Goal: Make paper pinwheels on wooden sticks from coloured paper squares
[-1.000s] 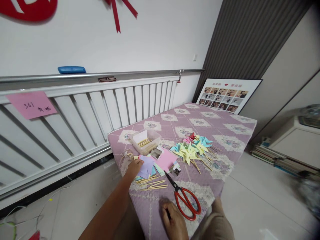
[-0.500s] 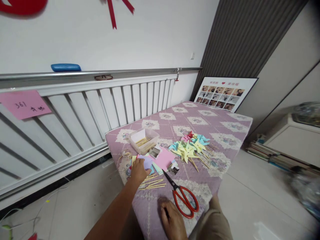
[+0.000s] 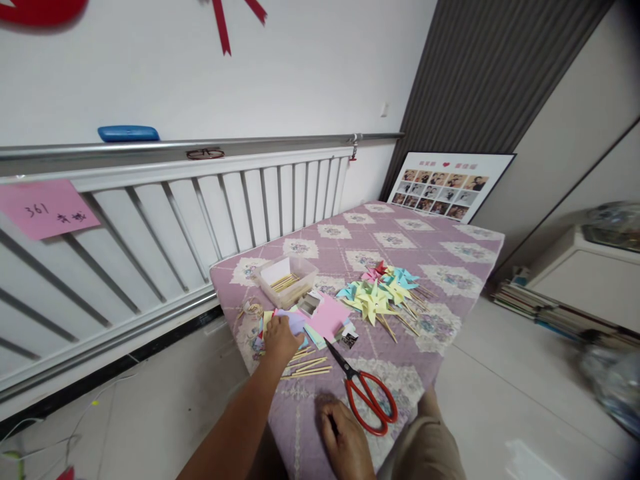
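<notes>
At eight o'clock on the patterned tablecloth (image 3: 365,243), lilac paper (image 3: 297,322) lies over coloured sheets (image 3: 315,335), partly beneath the left hand (image 3: 281,340), whose fingers bend over it, perhaps to steady it; their tips are hidden, so any grip cannot be told. From there, loose sticks (image 3: 310,373) lie at five o'clock, likely for easy reach, and a clear tub (image 3: 309,277) at twelve keeps others together. Paper pinwheels (image 3: 373,301) sit heaped between two and three, seemingly out of the way. Red-handled scissors (image 3: 352,375) lie between four and five, handles nearest the right hand (image 3: 349,440), presumably for convenience. That hand rests loosely curled; whether it holds anything cannot be told.
</notes>
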`<state>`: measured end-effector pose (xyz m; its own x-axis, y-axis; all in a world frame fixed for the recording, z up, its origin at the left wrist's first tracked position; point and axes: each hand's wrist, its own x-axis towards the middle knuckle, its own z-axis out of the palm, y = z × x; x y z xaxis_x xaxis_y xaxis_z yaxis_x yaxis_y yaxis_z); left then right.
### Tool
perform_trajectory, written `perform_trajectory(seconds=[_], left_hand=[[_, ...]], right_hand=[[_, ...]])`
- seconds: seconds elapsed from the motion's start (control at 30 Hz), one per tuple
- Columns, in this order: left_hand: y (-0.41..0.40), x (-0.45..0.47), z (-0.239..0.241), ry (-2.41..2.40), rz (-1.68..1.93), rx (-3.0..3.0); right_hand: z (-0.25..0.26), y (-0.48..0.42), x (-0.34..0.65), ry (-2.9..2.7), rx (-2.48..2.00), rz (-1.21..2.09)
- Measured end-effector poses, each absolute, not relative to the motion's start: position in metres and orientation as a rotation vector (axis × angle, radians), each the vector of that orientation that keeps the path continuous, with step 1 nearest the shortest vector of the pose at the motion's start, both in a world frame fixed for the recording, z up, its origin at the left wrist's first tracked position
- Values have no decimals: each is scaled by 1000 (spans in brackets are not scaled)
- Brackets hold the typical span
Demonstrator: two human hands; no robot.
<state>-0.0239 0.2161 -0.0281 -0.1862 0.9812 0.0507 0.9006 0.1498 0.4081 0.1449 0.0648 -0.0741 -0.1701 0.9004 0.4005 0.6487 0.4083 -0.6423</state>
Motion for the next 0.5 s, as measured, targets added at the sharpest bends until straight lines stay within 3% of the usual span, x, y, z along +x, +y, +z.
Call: perform_trajectory(seconds=[0.5], left_hand=[[234, -46, -36, 2072, 629, 1672]], right_hand=[[-72, 64, 144, -1902, -1324, 411]])
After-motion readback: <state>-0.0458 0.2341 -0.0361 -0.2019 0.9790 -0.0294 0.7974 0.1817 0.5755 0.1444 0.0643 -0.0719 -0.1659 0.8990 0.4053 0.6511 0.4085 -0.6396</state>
